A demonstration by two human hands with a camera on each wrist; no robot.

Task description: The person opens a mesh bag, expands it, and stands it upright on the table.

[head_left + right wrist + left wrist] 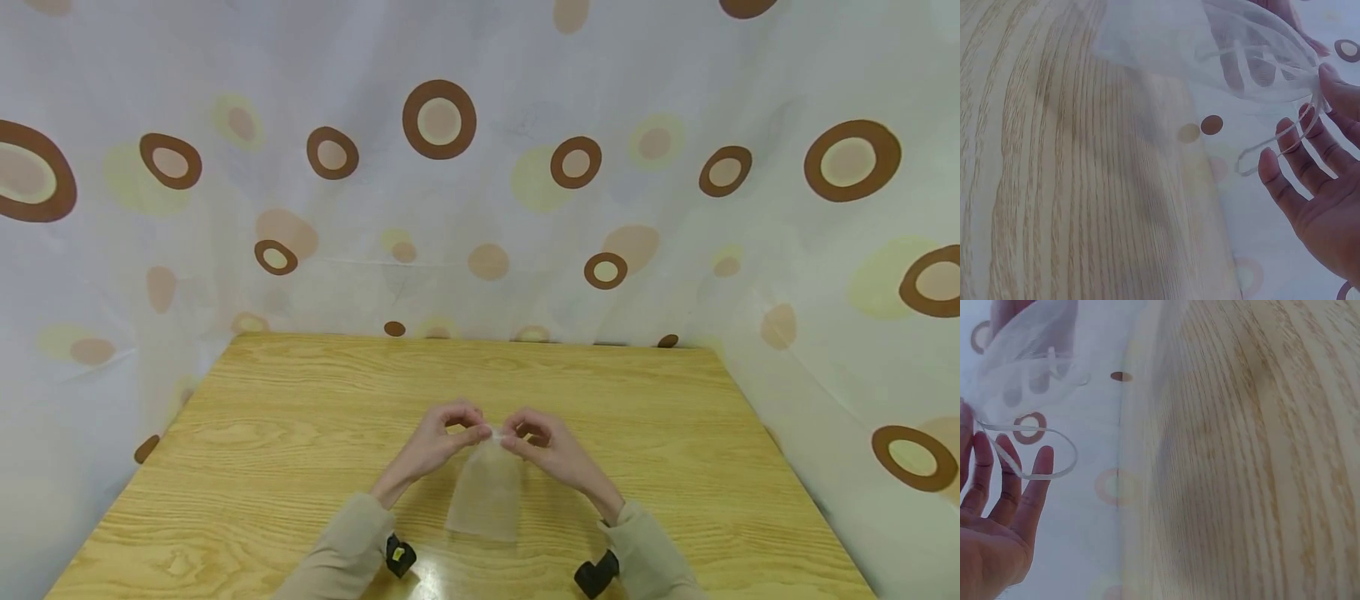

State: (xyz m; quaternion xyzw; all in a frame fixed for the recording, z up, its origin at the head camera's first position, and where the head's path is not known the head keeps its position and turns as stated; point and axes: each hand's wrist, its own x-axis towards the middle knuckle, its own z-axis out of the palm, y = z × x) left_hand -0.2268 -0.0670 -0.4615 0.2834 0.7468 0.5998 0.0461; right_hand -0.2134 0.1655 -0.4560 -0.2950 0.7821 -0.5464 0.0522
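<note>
Head camera: a person in light sleeves (348,533) brings both hands together above a wood-grain desk (300,392), a sheer white bag (487,496) held between them by its gathered top. Thumb and fingers of the left hand (438,437) pinch one side of the bunched mouth; those of the right hand (555,450) pinch the other, the two grips just beside each other. The bag's body spreads toward the wearer over the desk; whether its lower edge touches the wood cannot be told. Left wrist view shows a thin pale cord loop (1075,464) reaching across the left hand's loosely spread outer fingers. Right wrist view shows another cord loop (1239,164) near the right hand's outer fingers, which are parted and slightly bent. Black wrist devices (596,575) sit at both cuffs. Behind the desk hangs a pale sheet (517,58) printed with brown rings.
</note>
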